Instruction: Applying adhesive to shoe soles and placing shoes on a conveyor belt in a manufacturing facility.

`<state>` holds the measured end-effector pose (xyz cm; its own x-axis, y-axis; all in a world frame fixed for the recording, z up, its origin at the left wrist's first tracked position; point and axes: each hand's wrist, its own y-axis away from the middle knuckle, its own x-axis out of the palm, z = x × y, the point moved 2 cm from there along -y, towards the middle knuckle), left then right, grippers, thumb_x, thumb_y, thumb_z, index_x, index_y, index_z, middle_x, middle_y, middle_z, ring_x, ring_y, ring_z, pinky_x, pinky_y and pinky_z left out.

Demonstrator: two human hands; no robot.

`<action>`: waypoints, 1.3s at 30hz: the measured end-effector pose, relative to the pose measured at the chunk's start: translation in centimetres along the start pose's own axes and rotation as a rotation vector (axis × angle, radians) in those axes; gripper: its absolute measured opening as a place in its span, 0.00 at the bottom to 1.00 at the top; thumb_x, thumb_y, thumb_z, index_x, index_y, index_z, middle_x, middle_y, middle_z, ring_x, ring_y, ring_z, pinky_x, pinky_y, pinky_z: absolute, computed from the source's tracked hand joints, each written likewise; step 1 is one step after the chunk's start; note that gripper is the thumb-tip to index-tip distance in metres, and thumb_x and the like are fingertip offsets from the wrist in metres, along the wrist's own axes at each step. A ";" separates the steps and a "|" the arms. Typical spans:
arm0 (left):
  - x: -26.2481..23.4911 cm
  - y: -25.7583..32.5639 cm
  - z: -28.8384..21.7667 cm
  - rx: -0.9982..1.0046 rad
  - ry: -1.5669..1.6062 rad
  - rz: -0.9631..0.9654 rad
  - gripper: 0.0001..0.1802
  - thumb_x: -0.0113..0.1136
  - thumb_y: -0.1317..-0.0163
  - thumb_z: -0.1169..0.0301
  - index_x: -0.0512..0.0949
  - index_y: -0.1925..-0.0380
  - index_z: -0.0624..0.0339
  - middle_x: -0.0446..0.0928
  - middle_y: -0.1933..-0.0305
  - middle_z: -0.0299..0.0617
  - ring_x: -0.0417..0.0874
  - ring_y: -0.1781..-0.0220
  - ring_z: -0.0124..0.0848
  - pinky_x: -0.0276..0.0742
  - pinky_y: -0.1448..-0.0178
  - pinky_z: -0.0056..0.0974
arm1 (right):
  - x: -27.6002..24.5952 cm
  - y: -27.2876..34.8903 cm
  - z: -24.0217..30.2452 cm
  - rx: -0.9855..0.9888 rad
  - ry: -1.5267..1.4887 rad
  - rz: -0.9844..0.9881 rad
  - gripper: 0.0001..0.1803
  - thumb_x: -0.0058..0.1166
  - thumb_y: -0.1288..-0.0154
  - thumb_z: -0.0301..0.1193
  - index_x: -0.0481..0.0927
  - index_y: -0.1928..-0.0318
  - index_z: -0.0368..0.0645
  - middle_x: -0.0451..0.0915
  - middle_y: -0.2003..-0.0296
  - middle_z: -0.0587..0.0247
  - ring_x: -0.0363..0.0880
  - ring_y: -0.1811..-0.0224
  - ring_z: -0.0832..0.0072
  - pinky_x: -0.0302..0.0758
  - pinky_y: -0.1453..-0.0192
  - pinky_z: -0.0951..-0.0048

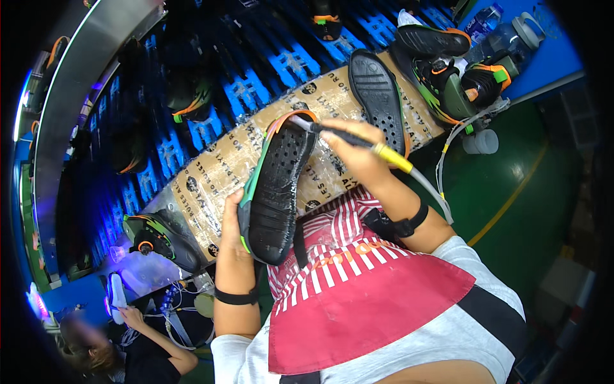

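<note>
My left hand is closed round the side of a shoe with green and orange edges. Its black face, pierced with holes, is turned up, and the shoe tilts above the cardboard. In my right hand is a brush with a black handle and a yellow band, a pale hose trailing off its end. The brush tip touches the orange rim at the shoe's far end. Right of it, a black sole with holes and grooves lies on the cardboard.
Printed cardboard under clear film covers the bench before me. Beyond it runs a blue slatted conveyor carrying shoes. More shoes and bottles crowd the right end; another shoe sits left. A co-worker's arm reaches in at lower left.
</note>
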<state>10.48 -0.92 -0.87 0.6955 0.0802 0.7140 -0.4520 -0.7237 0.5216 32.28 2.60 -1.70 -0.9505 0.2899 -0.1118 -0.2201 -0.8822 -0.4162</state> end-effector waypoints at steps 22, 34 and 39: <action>-2.6 3.4 -1.4 1.121 -0.668 -0.469 0.46 0.58 0.48 0.72 0.39 0.35 0.51 0.60 0.44 0.49 0.73 0.52 0.36 0.79 0.63 0.35 | -1.0 0.4 2.3 0.093 -0.184 0.219 0.12 0.58 0.49 0.23 0.78 0.62 0.33 0.80 0.70 0.56 0.78 0.70 0.77 0.72 0.66 0.80; -2.1 4.1 -1.7 1.076 -0.446 -0.510 0.36 0.58 0.50 0.76 0.53 0.42 0.61 0.66 0.50 0.44 0.69 0.50 0.31 0.66 0.45 0.34 | -1.6 0.3 2.5 0.284 -0.205 0.198 0.13 0.58 0.47 0.23 0.77 0.60 0.31 0.80 0.69 0.59 0.75 0.70 0.82 0.71 0.64 0.84; -2.6 6.6 -3.2 1.233 -0.480 -0.523 0.33 0.57 0.52 0.71 0.58 0.45 0.64 0.68 0.53 0.43 0.70 0.51 0.31 0.64 0.44 0.34 | -1.5 0.0 2.2 0.312 -0.241 0.201 0.14 0.57 0.47 0.24 0.77 0.59 0.31 0.79 0.70 0.60 0.75 0.70 0.82 0.71 0.65 0.84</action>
<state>3.90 -3.71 2.25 0.8597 0.4640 0.2135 0.5066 -0.8280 -0.2403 33.27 1.36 0.52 -0.9970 0.0395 0.0663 -0.0467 -0.9927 -0.1112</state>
